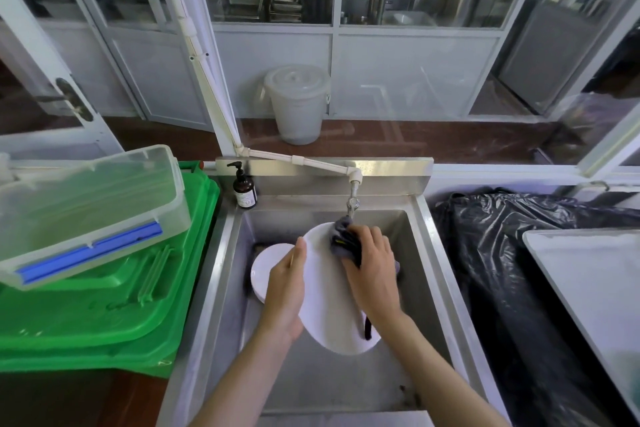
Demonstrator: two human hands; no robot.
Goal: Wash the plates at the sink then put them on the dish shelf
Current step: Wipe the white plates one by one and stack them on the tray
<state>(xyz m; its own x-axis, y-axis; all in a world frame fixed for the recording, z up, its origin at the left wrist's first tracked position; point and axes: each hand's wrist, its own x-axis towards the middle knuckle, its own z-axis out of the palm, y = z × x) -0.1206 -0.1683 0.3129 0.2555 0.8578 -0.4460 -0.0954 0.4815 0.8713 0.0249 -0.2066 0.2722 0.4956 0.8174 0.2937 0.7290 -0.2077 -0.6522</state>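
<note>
Left hand [285,291] grips plate [329,295] rim; right hand [372,267] presses cloth [341,241].

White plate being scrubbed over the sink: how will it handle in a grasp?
The white plate looks rigid and likely breakable; it holds its shape, gripped only at its edge by the left hand. Probably slippery: glossy, being wiped with a cloth under the tap.
</note>
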